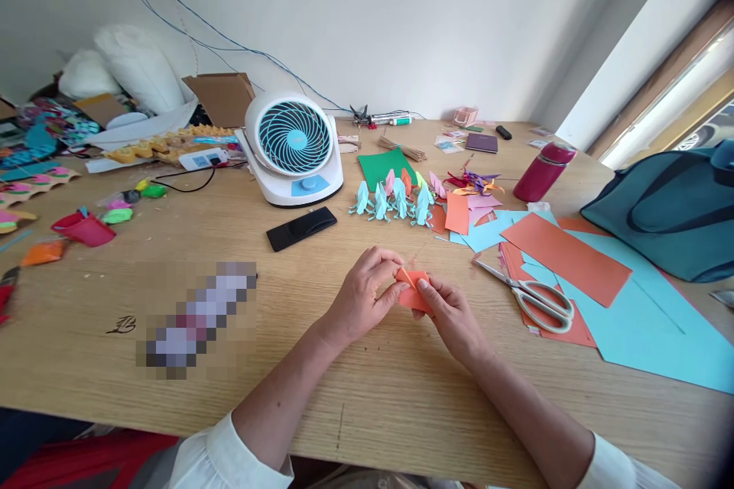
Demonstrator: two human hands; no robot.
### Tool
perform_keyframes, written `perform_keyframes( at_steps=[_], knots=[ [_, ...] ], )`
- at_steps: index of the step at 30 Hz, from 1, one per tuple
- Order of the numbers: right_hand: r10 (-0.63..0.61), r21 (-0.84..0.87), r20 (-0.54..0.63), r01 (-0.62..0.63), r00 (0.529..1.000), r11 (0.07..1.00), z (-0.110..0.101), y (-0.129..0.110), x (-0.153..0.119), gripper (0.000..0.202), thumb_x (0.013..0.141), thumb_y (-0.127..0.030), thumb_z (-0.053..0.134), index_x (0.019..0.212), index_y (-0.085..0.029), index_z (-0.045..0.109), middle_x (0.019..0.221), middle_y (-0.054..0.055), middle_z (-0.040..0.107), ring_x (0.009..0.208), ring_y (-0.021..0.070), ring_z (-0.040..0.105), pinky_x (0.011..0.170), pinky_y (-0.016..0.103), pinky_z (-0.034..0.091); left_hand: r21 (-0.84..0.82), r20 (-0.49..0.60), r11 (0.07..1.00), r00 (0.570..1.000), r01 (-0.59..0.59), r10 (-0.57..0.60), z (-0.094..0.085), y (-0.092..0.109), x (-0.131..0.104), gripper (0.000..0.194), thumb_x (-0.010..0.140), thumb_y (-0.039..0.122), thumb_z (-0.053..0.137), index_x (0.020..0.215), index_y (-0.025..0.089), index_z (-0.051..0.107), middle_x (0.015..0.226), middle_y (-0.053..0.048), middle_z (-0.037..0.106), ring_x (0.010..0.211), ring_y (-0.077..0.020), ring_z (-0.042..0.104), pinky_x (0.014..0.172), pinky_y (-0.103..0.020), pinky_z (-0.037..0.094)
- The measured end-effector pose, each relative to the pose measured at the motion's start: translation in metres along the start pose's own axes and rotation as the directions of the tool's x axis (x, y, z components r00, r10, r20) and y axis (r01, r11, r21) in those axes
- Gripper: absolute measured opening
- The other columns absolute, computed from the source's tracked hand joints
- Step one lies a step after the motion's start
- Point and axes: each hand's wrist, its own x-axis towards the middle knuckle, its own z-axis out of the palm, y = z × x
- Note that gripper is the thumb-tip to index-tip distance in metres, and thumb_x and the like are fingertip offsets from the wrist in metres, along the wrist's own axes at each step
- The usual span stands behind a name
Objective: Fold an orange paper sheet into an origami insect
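Observation:
A small piece of orange paper [410,296], partly folded, is held above the table between both hands. My left hand [367,286] pinches a raised flap at its upper left edge. The thumb of my right hand [450,313] presses on the paper's face, with the fingers behind it. Past the hands stand several folded light-blue paper figures [400,200], with a few pink, orange and yellow ones behind them. Off to the right, white-handled scissors [542,304] lie on orange and light-blue paper sheets.
A white fan [295,145] stands at the back, and a black pouch [301,228] lies in front of it. On the right are a red bottle [544,172], a large light-blue sheet [647,321] and a teal bag [670,214]. A red cup [85,228] sits far left.

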Motion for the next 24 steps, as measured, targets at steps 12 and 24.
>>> perform_keyframes(
  at_steps=[12,24],
  knots=[
    [-0.002,0.031,-0.036,0.003,0.999,1.0,0.002,0.006,0.0,0.042,0.093,-0.056,0.052,0.078,-0.018,0.063,0.065,0.0,0.056,0.059,0.0126,0.05,0.057,0.025,0.041,-0.115,0.003,0.993,0.999,0.032,-0.032,-0.005,-0.002,0.003,0.01,0.086,0.015,0.066,0.095,0.02,0.066,0.106,-0.006,0.064,0.102,-0.019,0.063,0.09,-0.033,0.052],
    [-0.135,-0.098,-0.065,0.128,0.989,0.987,0.008,0.0,-0.002,0.034,0.095,-0.05,0.052,0.088,-0.02,0.068,0.072,0.001,0.054,0.062,0.0146,0.051,0.06,0.027,0.041,-0.246,-0.073,0.896,0.914,0.37,-0.398,0.012,0.017,0.001,0.011,0.079,0.018,0.067,0.073,0.018,0.058,0.072,0.002,0.062,0.063,-0.0103,0.051,0.063,-0.023,0.043]
  ],
)
